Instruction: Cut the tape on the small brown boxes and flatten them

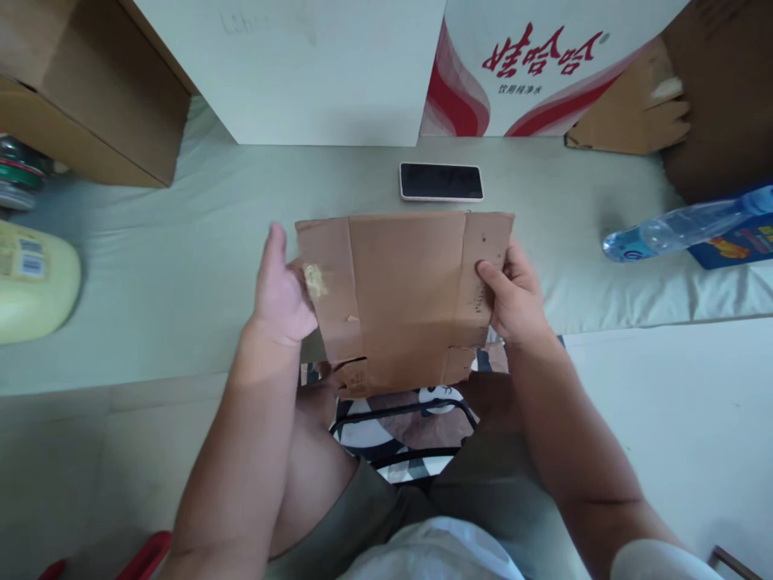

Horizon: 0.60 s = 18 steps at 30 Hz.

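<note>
A folded piece of cardboard, brown and creased along both sides, hangs tilted above my lap. My right hand grips its right edge, thumb on the face towards me and fingers behind. At the left edge, my left hand supports the cardboard, its thumb pointing up and away from the sheet while its other fingers are mostly hidden behind. Clear tape shows near that left edge, and torn flaps hang along the bottom. Just beyond the top edge, a phone with a dark screen lies on the pale cloth.
White boxes stand at the back, one with red lettering. Brown cartons flank them. A plastic bottle lies on the right by a blue box. On the left sits a pale yellow container. The cloth-covered surface ends before my knees.
</note>
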Tool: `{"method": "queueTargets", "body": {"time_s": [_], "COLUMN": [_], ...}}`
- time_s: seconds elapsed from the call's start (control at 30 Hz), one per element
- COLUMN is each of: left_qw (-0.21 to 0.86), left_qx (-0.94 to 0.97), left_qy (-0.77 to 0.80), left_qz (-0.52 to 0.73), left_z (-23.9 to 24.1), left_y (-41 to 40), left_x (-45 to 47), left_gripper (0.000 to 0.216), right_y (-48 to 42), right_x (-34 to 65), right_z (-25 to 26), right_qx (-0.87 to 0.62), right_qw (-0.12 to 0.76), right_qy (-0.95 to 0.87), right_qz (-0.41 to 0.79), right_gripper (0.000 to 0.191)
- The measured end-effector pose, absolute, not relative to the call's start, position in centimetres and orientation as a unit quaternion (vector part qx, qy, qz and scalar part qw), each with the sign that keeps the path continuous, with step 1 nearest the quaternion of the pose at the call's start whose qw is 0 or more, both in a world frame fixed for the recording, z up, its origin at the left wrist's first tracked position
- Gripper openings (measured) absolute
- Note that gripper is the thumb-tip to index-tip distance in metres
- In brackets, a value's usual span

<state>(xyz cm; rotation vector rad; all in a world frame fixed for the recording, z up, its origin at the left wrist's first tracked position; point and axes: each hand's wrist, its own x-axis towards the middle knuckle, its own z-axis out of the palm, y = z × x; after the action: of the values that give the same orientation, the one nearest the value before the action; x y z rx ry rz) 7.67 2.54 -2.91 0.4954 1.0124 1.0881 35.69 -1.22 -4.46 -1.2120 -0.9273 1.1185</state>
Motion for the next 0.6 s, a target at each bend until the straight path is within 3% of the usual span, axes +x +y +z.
{"method": "queueTargets", "body": {"time_s": [0.13, 0.3, 0.43, 0.5, 0.6], "left_qw": [0.67, 0.596, 0.576, 0.58, 0.607], "left_qx": [0.299, 0.297, 0.259, 0.218, 0.154], "left_qy": [0.501, 0.456, 0.409, 0.408, 0.399], "left_qz": [0.458, 0.591, 0.659, 0.671, 0.67], "left_z": [-2.1, -2.2, -2.1, -2.3, -2.2], "left_y": [2.1, 3.0, 4.1, 4.3, 4.0], "left_x": [7.8, 5.7, 4.6, 5.1, 6.7], "left_gripper": [0.037, 0.034, 0.015, 0.02, 0.025], "right_y": [-0.8, -0.5, -1.5, -2.2, -3.1], "right_x": [35.9, 38.5, 38.9, 38.1, 37.1], "right_z": [-4.6, -2.8, -1.2, -0.8, 0.2], "right_qx": [-0.529, -0.547, -0.545, -0.532, -0.536], "right_qw": [0.601, 0.632, 0.557, 0.497, 0.48], "right_qy": [-0.387, -0.366, -0.417, -0.445, -0.438], "right_qz": [0.457, 0.409, 0.467, 0.521, 0.539], "right_gripper": [0.058, 0.027, 0.041, 0.05, 0.058]}}
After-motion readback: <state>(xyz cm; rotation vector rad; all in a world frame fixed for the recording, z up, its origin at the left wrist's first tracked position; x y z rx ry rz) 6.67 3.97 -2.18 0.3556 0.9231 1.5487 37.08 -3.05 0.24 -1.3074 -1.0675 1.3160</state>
